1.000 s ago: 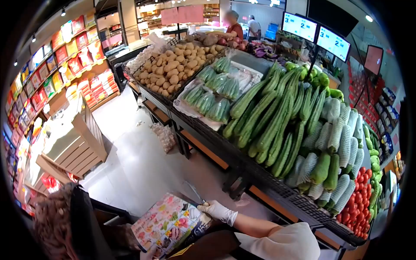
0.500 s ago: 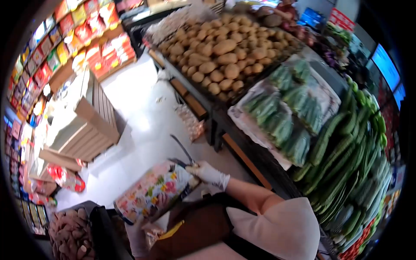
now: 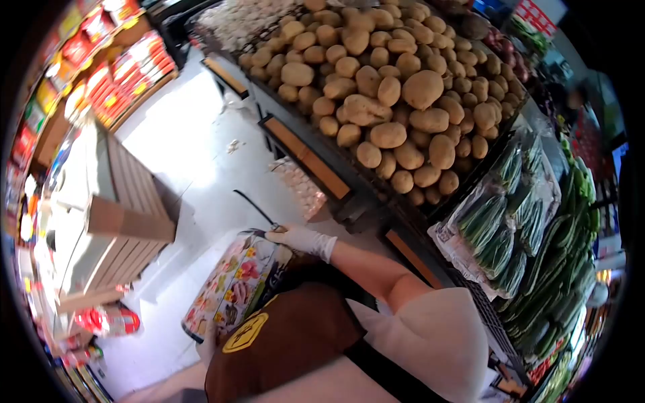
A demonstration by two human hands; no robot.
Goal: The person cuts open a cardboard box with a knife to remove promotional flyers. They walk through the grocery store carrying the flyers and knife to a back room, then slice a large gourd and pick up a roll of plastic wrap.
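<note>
A floral-patterned, box-like case (image 3: pixel 232 289) with dark edges is held slanted in front of my brown apron. My right hand (image 3: pixel 292 239), in a white glove, is closed on its upper corner. A thin black curved strip (image 3: pixel 255 207), perhaps a strap, sticks out beside those fingers. At the case's lower end is my left hand (image 3: pixel 207 344), also white-gloved and partly hidden by the apron (image 3: pixel 289 336). It appears to grip that end, though its fingers show only in part.
Ahead, a dark display stand holds heaped potatoes (image 3: pixel 390 101) and garlic (image 3: pixel 245 20). Bagged green vegetables (image 3: pixel 507 208) and long green gourds (image 3: pixel 554 269) lie to the right. Stacked cartons (image 3: pixel 114 221), a red-wrapped pack (image 3: pixel 107 321) and snack shelves (image 3: pixel 121 80) stand left. White floor (image 3: pixel 181 134) runs between.
My view has shifted closer to the potato stand, and the bin of brown tubers at lower left has left the view. The case stays between both hands, now tilted more steeply.
</note>
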